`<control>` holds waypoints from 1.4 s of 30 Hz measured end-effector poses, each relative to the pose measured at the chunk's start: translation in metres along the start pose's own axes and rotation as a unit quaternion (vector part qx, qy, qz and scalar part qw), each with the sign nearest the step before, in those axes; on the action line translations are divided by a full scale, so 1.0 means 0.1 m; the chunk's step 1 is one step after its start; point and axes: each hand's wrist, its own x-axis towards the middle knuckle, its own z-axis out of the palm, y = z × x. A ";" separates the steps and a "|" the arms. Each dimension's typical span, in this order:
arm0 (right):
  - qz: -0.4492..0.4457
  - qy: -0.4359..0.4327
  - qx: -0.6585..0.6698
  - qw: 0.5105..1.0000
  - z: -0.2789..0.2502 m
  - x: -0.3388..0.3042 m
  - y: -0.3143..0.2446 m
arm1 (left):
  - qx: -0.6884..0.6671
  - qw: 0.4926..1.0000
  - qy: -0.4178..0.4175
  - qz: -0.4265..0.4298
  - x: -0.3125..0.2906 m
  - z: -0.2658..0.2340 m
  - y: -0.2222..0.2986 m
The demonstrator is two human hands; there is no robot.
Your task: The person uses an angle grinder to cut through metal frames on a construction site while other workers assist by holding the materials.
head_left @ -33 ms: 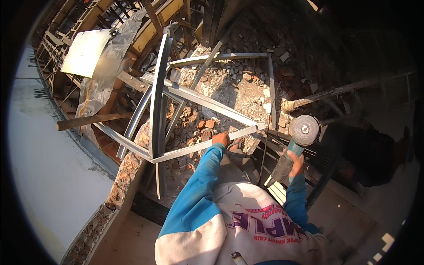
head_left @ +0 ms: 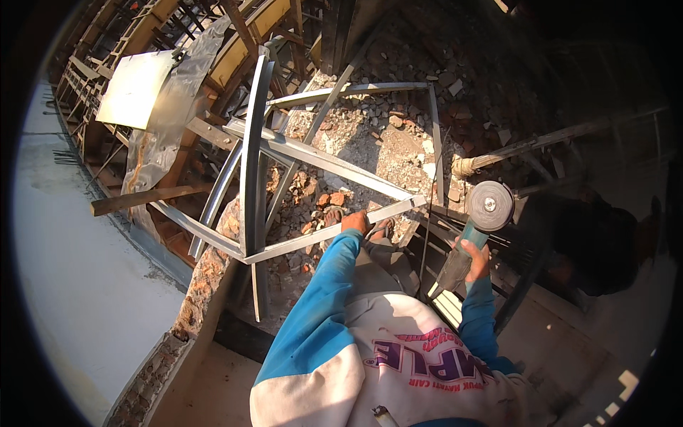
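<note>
My left hand [head_left: 355,222] is closed round a light metal channel bar [head_left: 306,241], close to its right end, where a dark mark shows. This bar is joined at its left end to other silvery bars of a frame. Off to the right, my right hand [head_left: 476,259] grips an angle grinder [head_left: 451,273] by its body. The round grey cutting disc [head_left: 490,206] points away from me, apart from the bar. A second long channel bar [head_left: 334,164] slants down to meet the held bar near its right end.
Broken brick and rubble [head_left: 388,146] cover the ground ahead. On the left, a rough broken wall edge [head_left: 192,302] borders a pale surface [head_left: 85,263]. A wooden pole [head_left: 548,144] lies at the right. Timber and a white sheet [head_left: 135,89] stand at far left.
The grinder and my right hand have shifted very slightly left and away from me. My left hand keeps its hold on the bar.
</note>
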 end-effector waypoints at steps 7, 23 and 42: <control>0.041 -0.008 -0.024 0.999 -0.25 0.11 -0.09 | 0.017 0.999 0.035 0.035 -0.30 0.33 -0.06; 0.030 -0.018 0.001 0.999 -0.46 0.27 0.33 | 0.032 0.995 -0.091 -0.024 0.13 0.26 0.07; 0.064 -0.030 -0.071 0.995 -0.51 0.19 0.68 | 0.016 0.994 -0.086 0.062 0.54 0.85 -0.49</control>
